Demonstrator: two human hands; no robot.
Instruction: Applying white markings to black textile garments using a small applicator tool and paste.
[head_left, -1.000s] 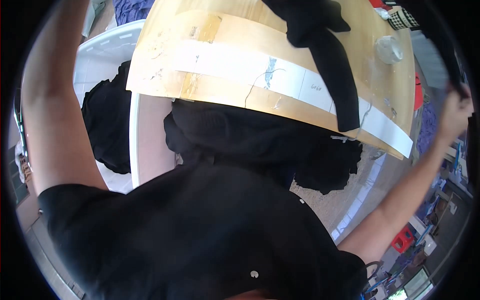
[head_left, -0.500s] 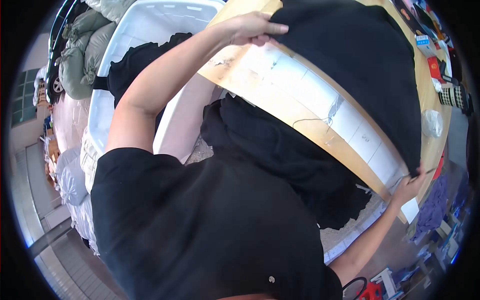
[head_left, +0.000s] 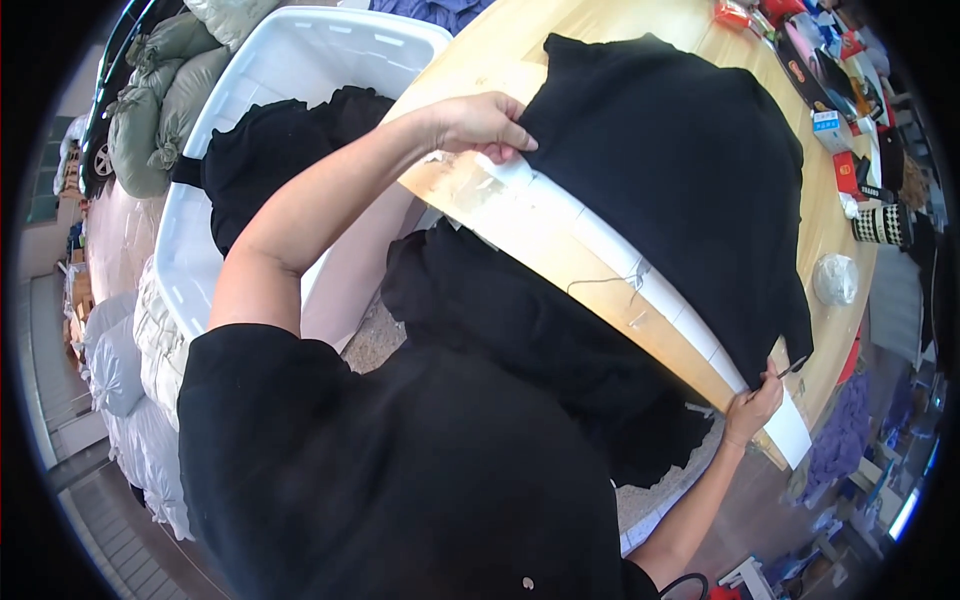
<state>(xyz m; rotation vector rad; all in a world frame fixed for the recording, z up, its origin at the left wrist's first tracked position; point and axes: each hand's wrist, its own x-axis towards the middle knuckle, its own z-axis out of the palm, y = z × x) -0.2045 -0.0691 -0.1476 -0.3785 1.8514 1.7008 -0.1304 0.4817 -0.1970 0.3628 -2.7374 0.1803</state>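
A piece of black fabric (head_left: 670,190), shaped like a garment panel, lies spread across the wooden table (head_left: 590,265). My left hand (head_left: 488,127) pinches its near left corner between thumb and fingers. At the near right corner, my right hand (head_left: 757,405) is closed on the fabric's edge. A thin dark tool (head_left: 792,367) juts from the right hand's fingers; its kind does not show. Under the fabric's near edge, a strip of white tiled-pattern sheet (head_left: 600,232) shows on the table. A loose thread (head_left: 620,283) lies across that strip.
Left of the table stands a white plastic tub (head_left: 185,250) with black cloth (head_left: 265,150) inside. More black cloth (head_left: 530,320) hangs between my body and the table edge. Small boxes (head_left: 830,130), a checkered cup (head_left: 880,225) and a clear wrapped roll (head_left: 834,279) sit along the right side.
Both hands have drawn the fabric nearer to me and lowered it onto the table. It now covers more of the white strip, and its far edge has come into view.
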